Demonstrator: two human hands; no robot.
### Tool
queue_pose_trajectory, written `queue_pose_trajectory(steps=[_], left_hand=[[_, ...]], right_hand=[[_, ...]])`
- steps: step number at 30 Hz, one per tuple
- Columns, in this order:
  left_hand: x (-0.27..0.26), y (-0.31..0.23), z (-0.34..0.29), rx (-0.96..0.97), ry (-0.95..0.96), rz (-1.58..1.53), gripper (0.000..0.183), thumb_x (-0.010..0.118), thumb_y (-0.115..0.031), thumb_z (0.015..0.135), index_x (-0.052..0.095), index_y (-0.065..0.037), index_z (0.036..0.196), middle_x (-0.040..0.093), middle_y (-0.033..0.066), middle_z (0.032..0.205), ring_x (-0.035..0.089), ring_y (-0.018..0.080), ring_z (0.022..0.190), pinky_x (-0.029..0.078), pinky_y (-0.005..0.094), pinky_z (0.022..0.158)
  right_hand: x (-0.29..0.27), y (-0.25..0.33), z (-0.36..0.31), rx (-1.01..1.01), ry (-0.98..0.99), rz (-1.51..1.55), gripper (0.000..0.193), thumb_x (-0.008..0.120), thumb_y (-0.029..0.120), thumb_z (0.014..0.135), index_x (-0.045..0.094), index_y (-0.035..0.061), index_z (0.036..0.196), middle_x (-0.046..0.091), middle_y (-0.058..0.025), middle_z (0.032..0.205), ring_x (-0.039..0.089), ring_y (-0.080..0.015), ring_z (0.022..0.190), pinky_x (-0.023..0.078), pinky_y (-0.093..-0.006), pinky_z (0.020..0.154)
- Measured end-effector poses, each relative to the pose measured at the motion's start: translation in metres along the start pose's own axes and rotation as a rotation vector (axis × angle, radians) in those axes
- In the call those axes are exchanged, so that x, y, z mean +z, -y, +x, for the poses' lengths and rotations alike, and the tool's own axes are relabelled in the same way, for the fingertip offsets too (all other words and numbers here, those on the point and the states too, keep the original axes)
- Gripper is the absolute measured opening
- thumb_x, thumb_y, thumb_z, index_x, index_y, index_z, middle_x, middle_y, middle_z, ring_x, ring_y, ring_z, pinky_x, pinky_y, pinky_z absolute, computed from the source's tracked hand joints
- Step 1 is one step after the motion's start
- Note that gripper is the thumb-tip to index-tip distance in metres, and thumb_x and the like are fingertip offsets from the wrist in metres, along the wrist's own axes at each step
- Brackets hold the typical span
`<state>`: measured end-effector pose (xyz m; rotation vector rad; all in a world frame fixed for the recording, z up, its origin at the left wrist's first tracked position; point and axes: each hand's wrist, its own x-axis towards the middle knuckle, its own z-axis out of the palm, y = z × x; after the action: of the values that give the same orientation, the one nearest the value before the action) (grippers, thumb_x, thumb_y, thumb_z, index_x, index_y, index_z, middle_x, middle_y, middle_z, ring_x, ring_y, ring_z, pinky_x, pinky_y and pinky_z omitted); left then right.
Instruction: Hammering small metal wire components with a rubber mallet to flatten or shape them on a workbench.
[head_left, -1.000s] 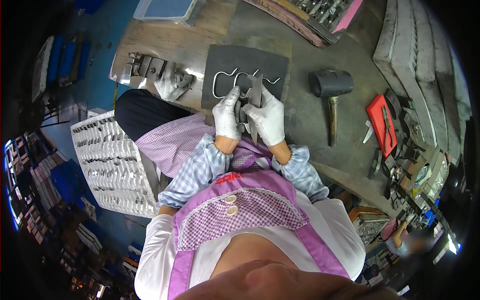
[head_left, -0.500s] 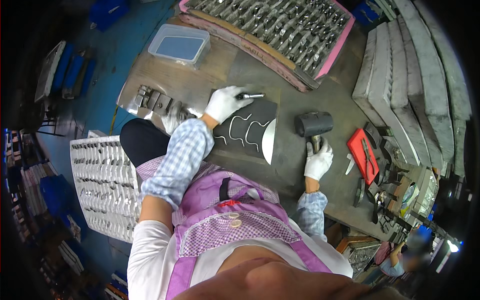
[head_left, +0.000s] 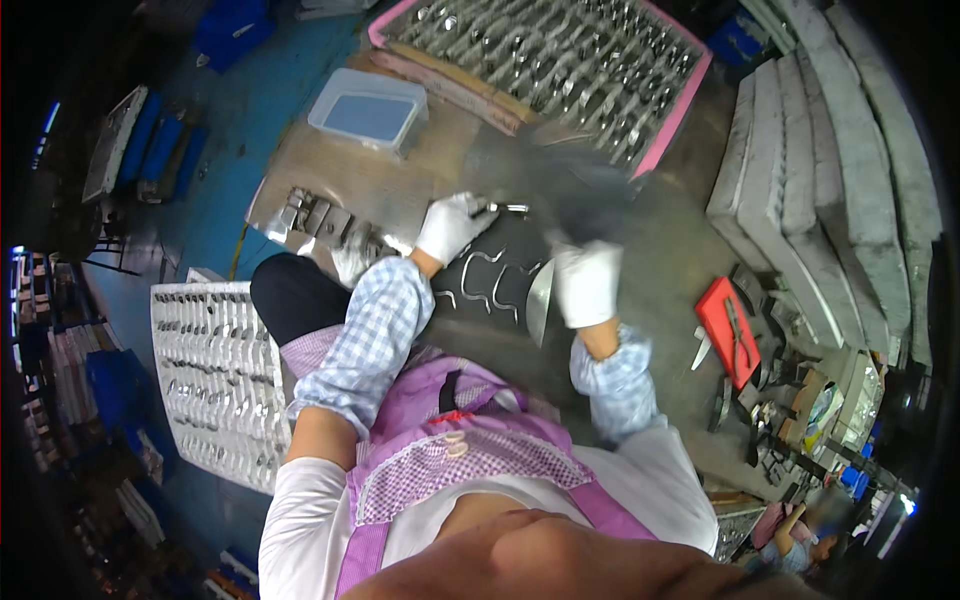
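Observation:
My left hand [head_left: 452, 228], in a white glove, is closed on a small shiny metal piece [head_left: 512, 209] whose end sticks out to the right over the bench. My right hand [head_left: 588, 283], gloved too, grips a black mallet [head_left: 580, 185]. The mallet is raised, and its head is smeared by motion. Below the metal piece, several bent metal wires [head_left: 468, 275] lie on a dark plate. At the plate's right side is a pale curved piece [head_left: 540, 300], partly behind my right hand.
A pink-edged tray [head_left: 665, 145] of shiny metal parts stands at the far side. A clear plastic box [head_left: 405, 130] and a metal fixture [head_left: 318, 217] are on the left. Pliers [head_left: 738, 330] lie on a red tray [head_left: 716, 315] at right, near stacked grey slabs [head_left: 755, 150].
My right hand has lifted the mallet off the bench and swung it up and left, toward the metal piece. My left hand keeps its hold, nearly in place.

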<state>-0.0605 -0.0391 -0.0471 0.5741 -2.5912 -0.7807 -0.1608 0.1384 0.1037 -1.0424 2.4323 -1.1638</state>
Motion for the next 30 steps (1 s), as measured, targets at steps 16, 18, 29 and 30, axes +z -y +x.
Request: queue_pose_trajectory(steps=[16, 18, 29, 30], left_hand=[[-0.015, -0.105, -0.066, -0.975, 0.234, -1.542, 0.058, 0.048, -0.055, 0.099, 0.062, 0.000, 0.107, 0.035, -0.0039, 0.051, 0.037, 0.0072, 0.039, 0.037, 0.0253, 0.034], [-0.014, -0.111, -0.075, -0.998, 0.242, -1.511, 0.057, 0.048, -0.056, 0.099, 0.063, -0.001, 0.105, 0.033, -0.0043, 0.049, 0.036, 0.0076, 0.038, 0.033, 0.0258, 0.032], [-0.016, -0.126, -0.091, -1.081, -0.167, -1.396, 0.029, 0.060, -0.035, 0.098, 0.066, -0.009, 0.086, 0.037, -0.0068, 0.049, 0.031, 0.0048, 0.038, 0.023, 0.0229, 0.038], [-0.015, -0.124, -0.092, -1.106, -0.192, -1.407, 0.026, 0.062, -0.033, 0.096, 0.065, -0.009, 0.085, 0.040, -0.0067, 0.050, 0.033, 0.0049, 0.038, 0.024, 0.0225, 0.036]], right_hand=[[0.042, -0.095, -0.091, 0.107, -0.101, -0.747, 0.058, 0.077, 0.036, 0.075, 0.059, 0.0179, 0.127, 0.066, -0.0123, 0.089, 0.063, -0.0308, 0.082, 0.049, -0.0444, 0.073], [0.060, -0.087, -0.084, 0.264, -0.009, -0.423, 0.070, 0.078, 0.033, 0.074, 0.051, 0.0159, 0.137, 0.068, -0.0197, 0.094, 0.066, -0.0350, 0.088, 0.051, -0.0468, 0.077], [0.058, -0.021, -0.087, 0.190, -0.139, 0.164, 0.055, 0.064, 0.018, 0.086, 0.051, 0.0139, 0.139, 0.067, -0.0202, 0.074, 0.069, -0.0364, 0.068, 0.056, -0.0427, 0.064], [0.060, -0.015, -0.085, 0.249, -0.084, 0.136, 0.055, 0.063, 0.017, 0.085, 0.052, 0.0131, 0.139, 0.066, -0.0198, 0.072, 0.068, -0.0372, 0.066, 0.055, -0.0435, 0.063]])
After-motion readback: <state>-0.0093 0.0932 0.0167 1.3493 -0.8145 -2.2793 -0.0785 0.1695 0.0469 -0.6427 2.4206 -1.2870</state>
